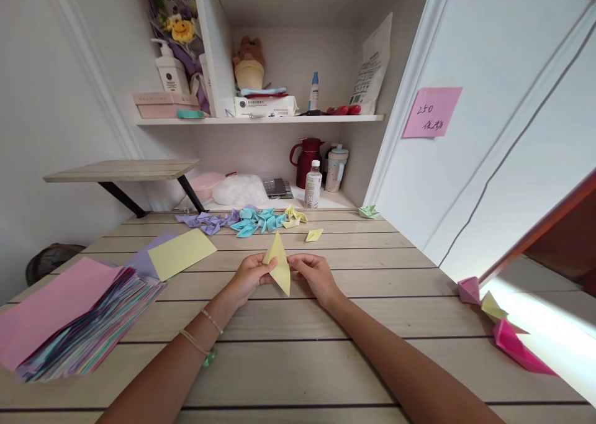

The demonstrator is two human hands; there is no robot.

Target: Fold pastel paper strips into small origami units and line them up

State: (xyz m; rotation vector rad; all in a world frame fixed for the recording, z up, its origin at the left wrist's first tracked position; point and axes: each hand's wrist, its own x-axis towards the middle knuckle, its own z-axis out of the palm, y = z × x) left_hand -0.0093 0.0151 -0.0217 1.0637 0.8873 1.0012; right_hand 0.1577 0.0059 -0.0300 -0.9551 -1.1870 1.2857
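Note:
A folded sheet of yellow paper (280,269), pointed at top and bottom, is held upright above the middle of the table. My left hand (252,276) pinches it, the thumb lying across its front face. My right hand (315,277) is at its right edge with fingers curled together; whether they grip the edge is hard to make out. Just beyond lies a small yellow paper boat (315,234). Behind my hands sit several folded paper pieces in purple (212,221), blue (259,220) and yellow (294,216).
On the left are a thick stack of coloured paper (88,318) and a loose yellow sheet (182,253). Pink (469,290), yellow and magenta (519,347) paper boats line the right edge. A bottle (313,185) and a red jug (308,161) stand at the back under a shelf (270,119).

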